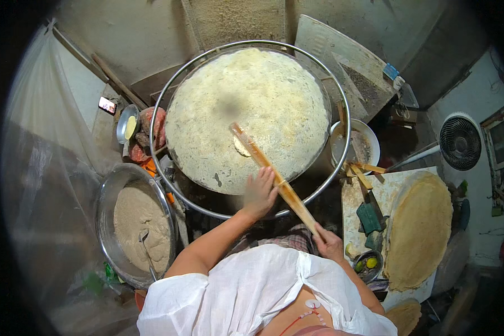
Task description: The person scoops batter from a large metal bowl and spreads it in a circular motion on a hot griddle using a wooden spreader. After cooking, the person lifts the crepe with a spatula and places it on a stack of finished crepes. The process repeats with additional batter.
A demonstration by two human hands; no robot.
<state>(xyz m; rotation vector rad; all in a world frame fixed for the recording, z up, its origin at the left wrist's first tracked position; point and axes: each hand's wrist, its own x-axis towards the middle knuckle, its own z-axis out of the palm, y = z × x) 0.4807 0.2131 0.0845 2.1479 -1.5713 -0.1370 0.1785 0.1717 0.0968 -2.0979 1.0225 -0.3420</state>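
A long flat wooden scraper (292, 196) slants across the near part of a large round griddle that is covered by a thin pale pancake (273, 96). Its lower end is held in my right hand (328, 243), close to my body. My left hand (260, 192) lies against the scraper's left side around its middle, fingers extended over the griddle's near edge; whether it grips the wood is unclear. Under the scraper's far end sits a small lump of batter (242, 147). A metal ring (346, 126) surrounds the griddle.
At left stands a large metal basin (106, 235) of batter with a ladle (148, 252). A small metal bowl (128, 119) and a phone (107, 105) are beyond it. On the right are a white basin (374, 138), wooden sticks, stacked flatbreads (420, 231) and a fan (460, 140).
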